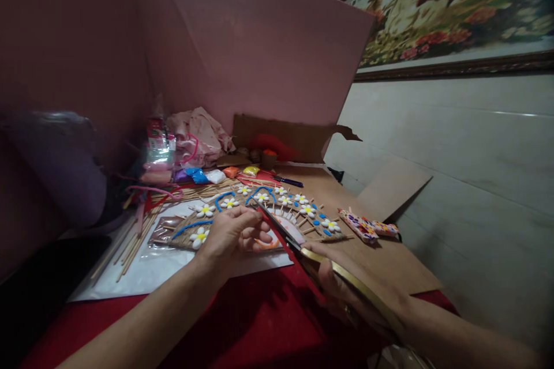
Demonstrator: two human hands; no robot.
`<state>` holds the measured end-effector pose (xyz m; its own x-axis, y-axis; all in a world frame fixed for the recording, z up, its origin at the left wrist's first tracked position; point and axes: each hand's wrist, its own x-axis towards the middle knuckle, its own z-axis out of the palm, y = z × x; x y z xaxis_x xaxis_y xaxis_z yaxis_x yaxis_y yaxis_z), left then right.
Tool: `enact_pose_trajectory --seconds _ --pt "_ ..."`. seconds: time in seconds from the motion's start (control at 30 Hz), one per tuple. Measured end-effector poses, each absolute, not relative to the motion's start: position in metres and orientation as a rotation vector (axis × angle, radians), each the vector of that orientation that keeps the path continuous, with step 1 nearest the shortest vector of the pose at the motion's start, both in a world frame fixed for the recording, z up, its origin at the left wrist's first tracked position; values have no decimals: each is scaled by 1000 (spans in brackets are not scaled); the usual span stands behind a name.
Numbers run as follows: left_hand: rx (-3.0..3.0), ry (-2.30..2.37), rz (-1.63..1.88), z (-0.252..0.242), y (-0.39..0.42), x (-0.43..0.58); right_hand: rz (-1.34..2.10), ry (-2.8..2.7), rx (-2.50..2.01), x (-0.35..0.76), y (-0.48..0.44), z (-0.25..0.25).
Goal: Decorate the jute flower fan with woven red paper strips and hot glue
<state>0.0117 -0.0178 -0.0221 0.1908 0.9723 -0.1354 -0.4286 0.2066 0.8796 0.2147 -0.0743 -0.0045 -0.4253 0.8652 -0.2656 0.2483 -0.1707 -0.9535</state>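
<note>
My left hand (pixel 231 229) pinches a thin red strip (pixel 295 256) between thumb and fingertips, its other fingers curled. My right hand (pixel 340 282) grips a pair of scissors with gold-coloured handles (pixel 341 271). The dark scissor blades (pixel 277 223) point up and left along the strip, close to my left fingertips. Whether they are cutting into it, I cannot tell. Behind both hands lies a fan-shaped piece wrapped in brown twine (pixel 186 236), with white, yellow-centred flowers (pixel 307 210), blue accents and stick ends along its edges. My left hand hides part of it.
Thin wooden sticks (pixel 137 233) lie on a white sheet (pixel 104 285) at left. Colourful small packets (pixel 215 176) and crumpled pink cloth (pixel 203 135) stand behind. A dark pen (pixel 289 181), brown cardboard (pixel 389 265) and a floral-patterned item (pixel 359 225) are at right, on the red tablecloth (pixel 242 323).
</note>
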Motion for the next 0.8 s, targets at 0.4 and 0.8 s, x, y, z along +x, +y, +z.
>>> enact_pose_trajectory --seconds 0.4,0.8 --pt "810 835 1168 -18 -20 13 1745 -1459 -1340 219 -74 -18" --pt "825 813 1159 -15 -20 11 1800 -1463 -1221 209 -83 -4"
